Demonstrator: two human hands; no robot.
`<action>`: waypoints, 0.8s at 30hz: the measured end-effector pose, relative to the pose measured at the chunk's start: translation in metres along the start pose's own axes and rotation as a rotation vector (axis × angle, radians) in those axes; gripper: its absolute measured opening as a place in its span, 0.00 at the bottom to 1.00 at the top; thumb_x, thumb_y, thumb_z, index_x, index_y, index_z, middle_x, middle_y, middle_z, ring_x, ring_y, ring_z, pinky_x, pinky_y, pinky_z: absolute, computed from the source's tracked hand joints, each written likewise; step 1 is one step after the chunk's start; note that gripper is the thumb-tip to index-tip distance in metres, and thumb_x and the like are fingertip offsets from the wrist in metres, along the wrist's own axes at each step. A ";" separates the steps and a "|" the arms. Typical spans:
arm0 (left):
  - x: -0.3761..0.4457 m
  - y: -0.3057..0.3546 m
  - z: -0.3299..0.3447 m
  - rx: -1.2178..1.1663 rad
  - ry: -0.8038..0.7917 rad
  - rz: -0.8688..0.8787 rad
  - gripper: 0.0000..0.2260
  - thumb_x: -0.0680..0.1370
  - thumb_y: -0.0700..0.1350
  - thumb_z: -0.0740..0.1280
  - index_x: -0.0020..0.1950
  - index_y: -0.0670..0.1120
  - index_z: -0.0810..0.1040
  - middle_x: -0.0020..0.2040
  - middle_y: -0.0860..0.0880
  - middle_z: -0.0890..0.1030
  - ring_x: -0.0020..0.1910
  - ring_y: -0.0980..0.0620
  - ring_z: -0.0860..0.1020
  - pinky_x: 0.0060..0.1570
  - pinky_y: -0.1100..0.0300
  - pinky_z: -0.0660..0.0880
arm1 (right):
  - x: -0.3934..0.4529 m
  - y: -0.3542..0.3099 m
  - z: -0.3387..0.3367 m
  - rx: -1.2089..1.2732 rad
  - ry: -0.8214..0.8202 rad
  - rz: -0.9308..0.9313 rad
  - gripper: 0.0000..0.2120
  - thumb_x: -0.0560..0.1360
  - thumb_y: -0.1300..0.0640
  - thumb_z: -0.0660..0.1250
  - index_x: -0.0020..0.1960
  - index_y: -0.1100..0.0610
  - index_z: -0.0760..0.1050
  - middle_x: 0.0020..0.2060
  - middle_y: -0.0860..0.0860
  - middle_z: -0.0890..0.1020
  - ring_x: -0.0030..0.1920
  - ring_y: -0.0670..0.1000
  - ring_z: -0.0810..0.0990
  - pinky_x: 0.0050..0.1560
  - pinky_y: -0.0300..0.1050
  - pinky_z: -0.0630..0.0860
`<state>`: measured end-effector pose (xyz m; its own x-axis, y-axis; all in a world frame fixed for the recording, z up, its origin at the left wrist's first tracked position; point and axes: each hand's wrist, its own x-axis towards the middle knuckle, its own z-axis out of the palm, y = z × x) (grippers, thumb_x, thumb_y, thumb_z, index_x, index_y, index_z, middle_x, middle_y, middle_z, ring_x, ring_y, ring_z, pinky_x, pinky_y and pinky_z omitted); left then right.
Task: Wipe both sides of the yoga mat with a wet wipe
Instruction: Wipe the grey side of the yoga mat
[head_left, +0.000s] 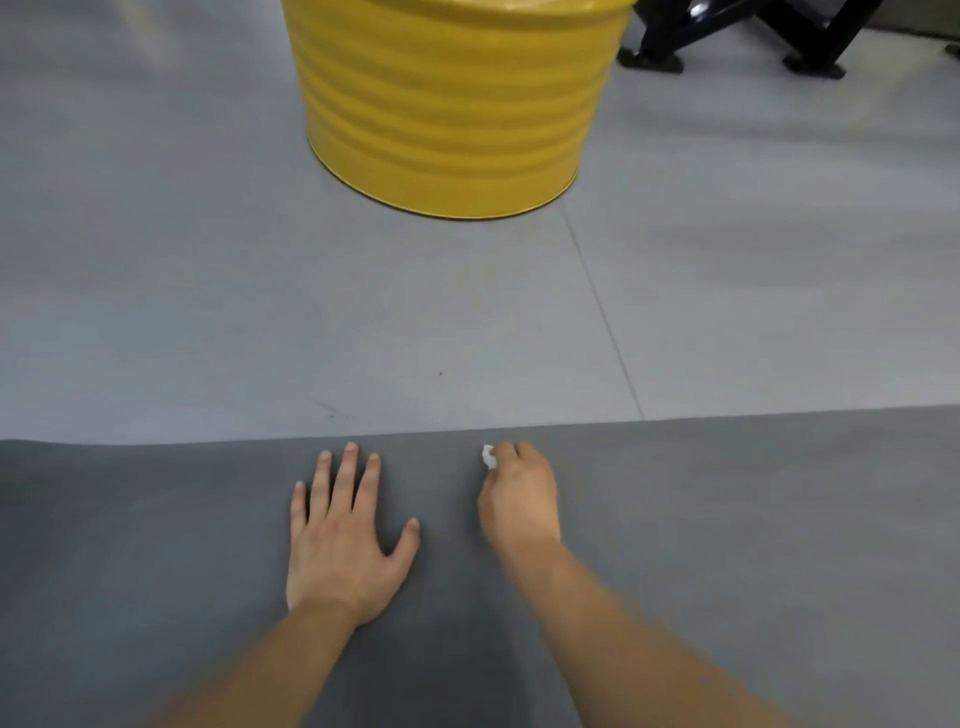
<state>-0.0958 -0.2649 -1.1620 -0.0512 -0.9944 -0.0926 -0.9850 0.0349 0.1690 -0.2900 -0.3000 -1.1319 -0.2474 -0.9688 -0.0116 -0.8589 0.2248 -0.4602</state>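
A pale grey floor (260, 312) with a thin seam line runs ahead of us, and well beyond our hands stand a ribbed yellow drum (447, 104) and, to its right, the black feet of some frame (753, 41).

The dark grey yoga mat (727, 519) lies flat on the floor directly under our hands, its far edge just past our fingertips and its width running out of view on both sides. Our left hand (343, 540) is spread, palm down, fingers straight and pressing the mat to steady it. Our right hand (519, 499) is curled and pinches a small crumpled white wet wipe (488, 456), held down onto the mat just short of the far edge; the hand is slightly blurred.

We judge that we are in the middle of wiping the upward face. How much of it is already covered we cannot tell, as no wet streaks show. The underside appears left to do: the mat would need flipping first.

The mat looks matte, evenly coloured and smooth, with no visible dirt, creases or curl along the edge we see.
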 end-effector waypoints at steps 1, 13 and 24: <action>0.000 0.000 0.000 -0.002 -0.006 -0.002 0.39 0.76 0.70 0.51 0.83 0.51 0.55 0.83 0.50 0.48 0.82 0.48 0.40 0.79 0.44 0.43 | -0.003 -0.012 0.008 0.038 -0.004 -0.009 0.11 0.67 0.68 0.62 0.45 0.61 0.79 0.38 0.58 0.79 0.39 0.62 0.78 0.40 0.51 0.75; 0.001 0.001 -0.005 -0.008 -0.039 -0.006 0.37 0.78 0.67 0.49 0.83 0.51 0.53 0.84 0.50 0.47 0.82 0.46 0.40 0.79 0.42 0.44 | 0.034 0.074 -0.045 -0.231 -0.057 -0.214 0.09 0.56 0.68 0.62 0.35 0.62 0.74 0.32 0.61 0.77 0.33 0.63 0.77 0.34 0.47 0.73; 0.002 -0.002 -0.002 -0.018 -0.013 0.017 0.36 0.77 0.67 0.50 0.82 0.53 0.56 0.84 0.49 0.50 0.82 0.46 0.42 0.79 0.42 0.45 | 0.001 -0.043 0.027 -0.023 -0.237 -0.396 0.12 0.63 0.64 0.68 0.46 0.59 0.76 0.42 0.57 0.79 0.44 0.59 0.76 0.49 0.50 0.73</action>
<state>-0.0938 -0.2668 -1.1610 -0.0703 -0.9922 -0.1025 -0.9808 0.0500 0.1887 -0.2415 -0.3136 -1.1361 0.2089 -0.9770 -0.0432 -0.8770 -0.1676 -0.4504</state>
